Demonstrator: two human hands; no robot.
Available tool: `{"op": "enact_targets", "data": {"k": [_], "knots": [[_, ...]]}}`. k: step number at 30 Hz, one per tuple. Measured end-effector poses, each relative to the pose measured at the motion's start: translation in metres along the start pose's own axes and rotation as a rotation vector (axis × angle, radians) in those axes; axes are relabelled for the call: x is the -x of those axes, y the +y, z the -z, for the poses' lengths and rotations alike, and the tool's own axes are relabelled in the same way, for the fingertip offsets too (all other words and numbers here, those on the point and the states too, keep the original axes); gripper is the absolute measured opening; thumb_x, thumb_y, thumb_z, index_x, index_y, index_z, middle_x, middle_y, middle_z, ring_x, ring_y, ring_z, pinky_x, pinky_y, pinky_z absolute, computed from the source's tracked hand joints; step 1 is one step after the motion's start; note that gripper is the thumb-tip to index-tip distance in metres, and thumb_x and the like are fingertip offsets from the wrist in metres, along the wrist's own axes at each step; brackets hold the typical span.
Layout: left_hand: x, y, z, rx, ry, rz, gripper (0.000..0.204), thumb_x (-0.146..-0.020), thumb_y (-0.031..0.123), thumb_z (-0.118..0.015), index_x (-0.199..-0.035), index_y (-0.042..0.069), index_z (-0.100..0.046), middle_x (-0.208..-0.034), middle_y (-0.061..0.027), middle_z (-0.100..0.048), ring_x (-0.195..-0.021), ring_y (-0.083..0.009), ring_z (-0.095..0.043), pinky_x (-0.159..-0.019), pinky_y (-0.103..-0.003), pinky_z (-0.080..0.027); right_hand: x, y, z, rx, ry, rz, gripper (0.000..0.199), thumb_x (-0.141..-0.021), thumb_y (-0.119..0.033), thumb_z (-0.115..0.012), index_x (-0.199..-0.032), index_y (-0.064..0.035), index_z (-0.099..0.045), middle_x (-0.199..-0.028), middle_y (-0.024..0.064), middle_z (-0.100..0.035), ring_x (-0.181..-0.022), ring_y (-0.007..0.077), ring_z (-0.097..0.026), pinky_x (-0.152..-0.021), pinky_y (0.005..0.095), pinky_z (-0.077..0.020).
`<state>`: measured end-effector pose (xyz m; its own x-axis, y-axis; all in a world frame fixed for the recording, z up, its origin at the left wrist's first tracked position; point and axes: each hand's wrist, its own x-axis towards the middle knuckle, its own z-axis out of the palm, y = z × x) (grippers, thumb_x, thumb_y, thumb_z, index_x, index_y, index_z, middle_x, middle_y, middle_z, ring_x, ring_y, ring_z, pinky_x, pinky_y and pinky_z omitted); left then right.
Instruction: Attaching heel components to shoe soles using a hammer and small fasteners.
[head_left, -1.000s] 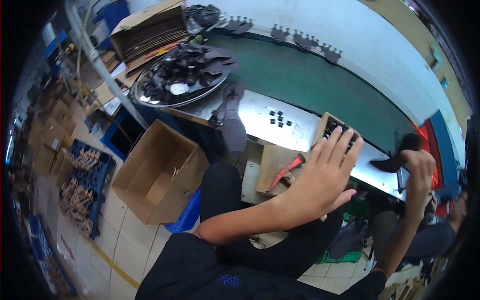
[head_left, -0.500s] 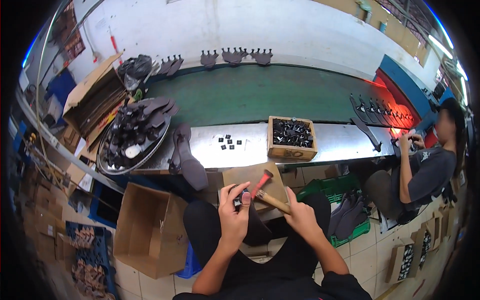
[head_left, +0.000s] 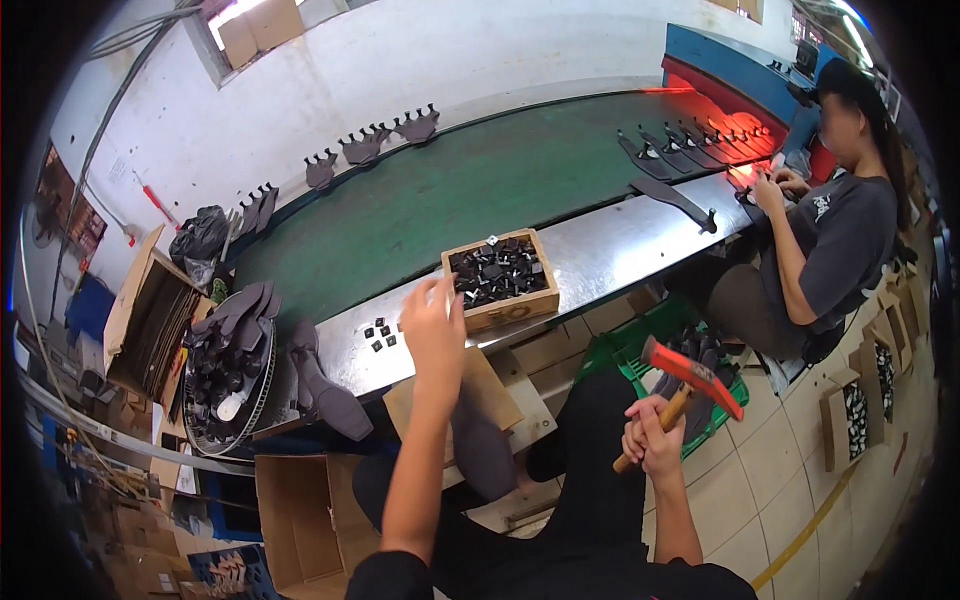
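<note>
My right hand (head_left: 657, 438) grips the wooden handle of a hammer (head_left: 690, 378), whose red head is raised over the green crate. My left hand (head_left: 433, 325) reaches over the metal bench edge, fingers apart, beside the left wall of a wooden box (head_left: 512, 313) filled with small black square-topped pieces (head_left: 500, 272). I see nothing in that hand, though its palm is hidden. A dark shoe sole (head_left: 487, 455) rests between my knees against a tan board (head_left: 490, 385). Several loose black square pieces (head_left: 380, 332) lie on the bench, left of the left hand.
Behind the bench runs a green conveyor belt (head_left: 400, 210) carrying dark soles. A round basket (head_left: 190, 400) heaped with soles and a loose sole (head_left: 335, 395) stand left. A co-worker (head_left: 840, 230) sits right. A cardboard box (head_left: 305, 520) and green crate (head_left: 728, 435) are below.
My left hand has let go of the sole and moved up to the wooden box. The right hand has carried the hammer to the right and raised it. The view has turned rightward.
</note>
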<state>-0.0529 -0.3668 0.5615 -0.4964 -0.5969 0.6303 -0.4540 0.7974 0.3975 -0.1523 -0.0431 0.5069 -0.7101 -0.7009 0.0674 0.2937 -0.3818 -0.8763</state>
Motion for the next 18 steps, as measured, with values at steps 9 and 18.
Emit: {"op": "enact_targets", "data": {"k": [9, 18], "knots": [[-0.079, -0.032, -0.087, -0.253, -0.520, -0.530, 0.022, -0.084, 0.002, -0.065, -0.104, 0.004, -0.073, -0.106, -0.0150, -0.067, -0.102, -0.0336, -0.064, -0.088, -0.041, -0.053, -0.011, 0.003, -0.007, 0.154, 0.024, -0.058, 0.023, -0.102, -0.019, -0.060, -0.091, 0.0021, -0.061, -0.054, -0.0023, -0.046, -0.038, 0.0040, -0.040, -0.036, 0.0211, -0.0313], [-0.053, -0.046, -0.045, 0.510, -0.342, 0.288, 0.009, -0.087, 0.006, -0.075, -0.094, 0.001, -0.074, -0.083, -0.0059, -0.073, -0.062, -0.0068, -0.063, -0.056, -0.022, -0.050, -0.040, -0.028, -0.045, 0.264, -0.071, -0.041, 0.024, -0.101, -0.018, -0.061, -0.116, -0.0020, -0.068, -0.056, -0.0024, -0.051, -0.040, 0.0027, -0.040, -0.037, 0.0207, -0.0296]]}}
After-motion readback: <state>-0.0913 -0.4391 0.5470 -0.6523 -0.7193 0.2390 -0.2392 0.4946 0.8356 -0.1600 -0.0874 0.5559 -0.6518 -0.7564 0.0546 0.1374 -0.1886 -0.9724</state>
